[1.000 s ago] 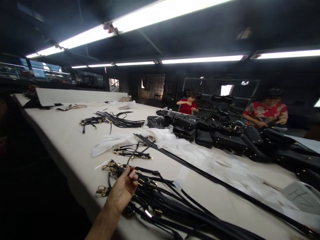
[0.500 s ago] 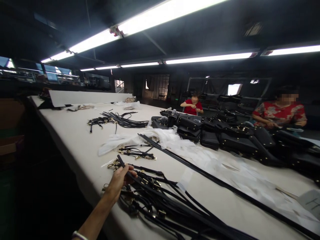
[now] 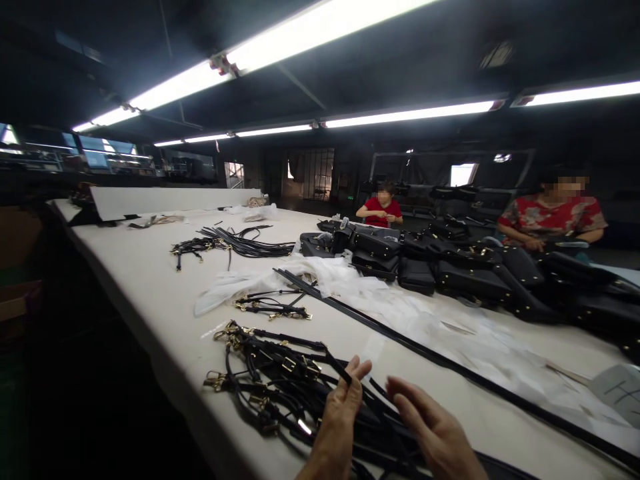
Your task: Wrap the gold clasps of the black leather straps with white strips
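My left hand [image 3: 340, 410] is over the near pile of black straps [image 3: 280, 363], a black strap [image 3: 367, 397] pinched between its thumb and fingers. To its right, my right hand [image 3: 433, 427] is open with fingers stretched out and slightly curved, beside that strap. Gold buckles and clasps gather at the pile's left end. Farther back lie a small set of buckled straps [image 3: 275, 307] and another bundle of black straps [image 3: 235, 241].
Long black strips [image 3: 425, 360] cross the white table [image 3: 150, 287] diagonally. Crumpled white wrapping [image 3: 400, 313] lies beyond them, next to a row of black bags [image 3: 465, 280]. Across the table sit two people in red tops [image 3: 381, 211]. A marked card [image 3: 620, 393] lies at right.
My left hand has moved right and toward me, from the buckle end along the straps. My right hand has come into view beside it. The view has shifted slightly.
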Available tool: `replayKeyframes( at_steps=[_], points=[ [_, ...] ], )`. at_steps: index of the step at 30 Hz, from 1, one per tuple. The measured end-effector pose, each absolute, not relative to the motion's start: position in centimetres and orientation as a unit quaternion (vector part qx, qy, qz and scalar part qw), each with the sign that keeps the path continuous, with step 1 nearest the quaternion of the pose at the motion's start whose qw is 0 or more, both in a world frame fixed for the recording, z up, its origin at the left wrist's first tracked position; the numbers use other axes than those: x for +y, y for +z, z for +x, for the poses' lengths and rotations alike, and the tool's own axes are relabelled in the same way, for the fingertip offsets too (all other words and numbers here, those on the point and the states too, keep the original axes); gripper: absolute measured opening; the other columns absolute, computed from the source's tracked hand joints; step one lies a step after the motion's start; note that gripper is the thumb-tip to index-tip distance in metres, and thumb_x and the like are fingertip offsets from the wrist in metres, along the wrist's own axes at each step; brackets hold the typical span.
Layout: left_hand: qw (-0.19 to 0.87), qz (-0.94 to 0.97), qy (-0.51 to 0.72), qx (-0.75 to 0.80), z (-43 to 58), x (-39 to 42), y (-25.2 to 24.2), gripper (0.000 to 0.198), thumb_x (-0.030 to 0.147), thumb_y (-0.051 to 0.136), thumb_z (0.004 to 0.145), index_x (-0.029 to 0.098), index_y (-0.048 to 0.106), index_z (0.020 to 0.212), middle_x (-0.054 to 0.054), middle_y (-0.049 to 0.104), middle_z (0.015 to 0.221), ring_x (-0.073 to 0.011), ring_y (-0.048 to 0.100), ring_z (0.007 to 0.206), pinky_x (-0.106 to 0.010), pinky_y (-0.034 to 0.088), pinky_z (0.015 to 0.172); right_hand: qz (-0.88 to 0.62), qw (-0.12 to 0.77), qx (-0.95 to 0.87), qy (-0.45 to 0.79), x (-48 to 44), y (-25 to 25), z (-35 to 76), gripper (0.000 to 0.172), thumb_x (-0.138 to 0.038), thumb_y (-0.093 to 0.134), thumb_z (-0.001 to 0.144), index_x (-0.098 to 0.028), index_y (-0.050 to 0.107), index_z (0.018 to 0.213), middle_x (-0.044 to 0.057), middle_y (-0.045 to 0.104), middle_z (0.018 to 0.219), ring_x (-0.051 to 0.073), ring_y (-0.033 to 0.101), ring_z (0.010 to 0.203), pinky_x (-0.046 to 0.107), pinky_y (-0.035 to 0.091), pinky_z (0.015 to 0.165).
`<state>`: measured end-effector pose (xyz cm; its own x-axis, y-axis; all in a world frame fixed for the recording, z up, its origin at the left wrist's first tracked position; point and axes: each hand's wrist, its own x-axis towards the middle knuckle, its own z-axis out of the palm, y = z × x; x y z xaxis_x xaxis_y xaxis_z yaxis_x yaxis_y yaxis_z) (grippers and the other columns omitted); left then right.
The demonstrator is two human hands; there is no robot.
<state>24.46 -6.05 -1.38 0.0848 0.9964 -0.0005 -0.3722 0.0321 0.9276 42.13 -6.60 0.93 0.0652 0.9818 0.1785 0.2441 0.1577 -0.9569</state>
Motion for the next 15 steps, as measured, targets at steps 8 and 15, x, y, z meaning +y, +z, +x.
replayKeyframes(
  at_steps=[8,15],
  points=[
    [0.36,0.681,0.418,0.482,18.1,-2.2,0.6,0.063,0.045,0.012,0.105,0.017,0.06,0.134,-0.012,0.069,0.127,-0.0225,0.065,0.116,-0.035,0.053,0.097,-0.543,0.412,-0.559,0.472,-4.2,-3.3,36.6,0.064,-0.08,0.061,0.071,-0.017,0.073,0.07,-0.001,0.054,0.046,0.014,0.049,0.044,0.023,0.04,0.044],
    [0.143,0.734,0.296,0.595,11.1,8.6,0.3,0.024,0.032,0.058,0.096,0.015,0.066,0.112,-0.01,0.066,0.121,-0.0264,0.059,0.117,-0.051,0.045,0.103,-0.555,0.528,-0.591,0.253,-4.1,-8.1,38.8,0.05,-0.072,0.069,0.07,-0.025,0.082,0.08,0.005,0.079,0.085,0.028,0.074,0.085,0.025,0.057,0.081]
  ],
)
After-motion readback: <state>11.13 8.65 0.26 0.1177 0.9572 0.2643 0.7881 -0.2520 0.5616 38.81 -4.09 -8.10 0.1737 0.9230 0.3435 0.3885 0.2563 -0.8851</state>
